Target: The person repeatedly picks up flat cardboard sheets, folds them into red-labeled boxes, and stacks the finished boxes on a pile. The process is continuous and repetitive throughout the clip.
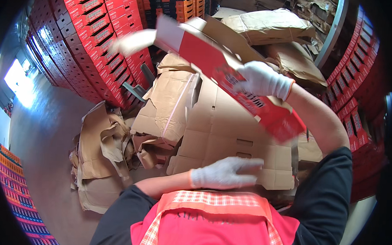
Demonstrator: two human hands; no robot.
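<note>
Grey floor [53, 135], bright opening [18, 81] at left.
The opening (washed almost white) throws glare onto the floor; tall stacks of red boxes [89, 34] rise on both sides, and a grey metal post [332, 34] stands at upper right.

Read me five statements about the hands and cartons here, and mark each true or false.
1. The right hand, in a white knit glove, grips a long red-and-white printed carton. True.
2. The left hand, gloved too, also grips that carton. False: it is apart from it, fingers extended.
3. A brown paper-wrapped bundle with a pale strap lies left of a large flat brown cardboard sheet. True.
4. The checked fabric band across the person's chest is blue and white. False: it is red and white.
5. Stacked red cartons stand on both sides. True.
</note>
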